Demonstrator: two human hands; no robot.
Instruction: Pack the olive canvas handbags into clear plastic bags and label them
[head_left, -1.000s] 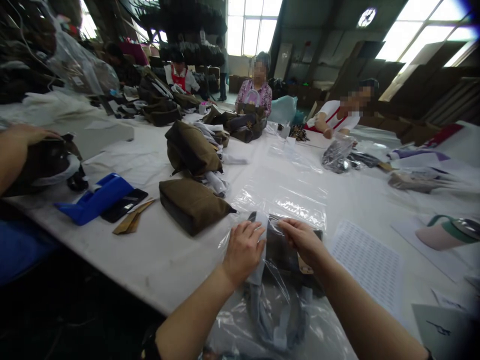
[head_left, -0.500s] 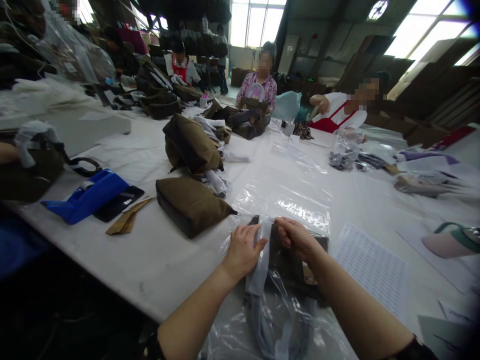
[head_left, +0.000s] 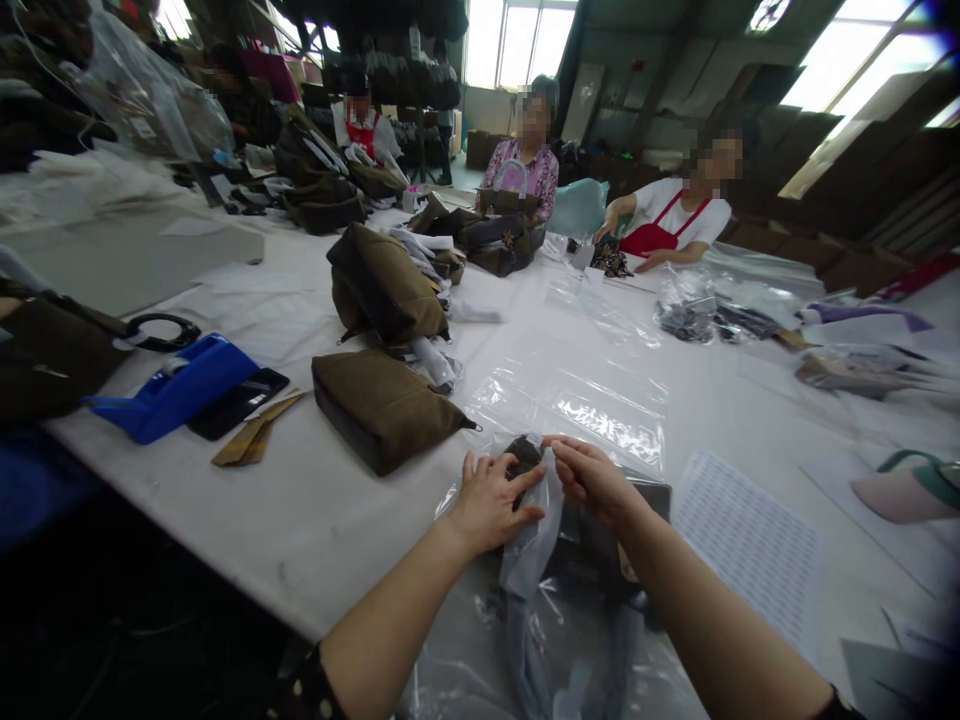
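A dark handbag (head_left: pixel 592 535) lies at the table's near edge, partly inside a clear plastic bag (head_left: pixel 465 650). A white wrapping strip (head_left: pixel 529 560) runs along its handle toward me. My left hand (head_left: pixel 491 505) rests on the handbag's left side, fingers spread over a dark part beside the strip. With thumb and fingers pinched together, my right hand (head_left: pixel 592 480) holds the strip's far end. The fingertips hide just what is between them. Just beyond my left hand lies an olive-brown bag (head_left: pixel 382 405) with dark sides.
Left are a blue tape dispenser (head_left: pixel 180 385), a black phone (head_left: pixel 240 405) and brown card pieces (head_left: pixel 255 435). A label sheet (head_left: pixel 750 550) and a pink-green cup (head_left: pixel 907 490) lie right. More bags (head_left: pixel 390 285) are piled ahead. Co-workers sit across the table, one in a red apron (head_left: pixel 660 235).
My left hand has shifted slightly right and its fingers have spread. The strip's far end has been drawn toward my right hand. Across the table, the red-aproned co-worker's raised hand has come down.
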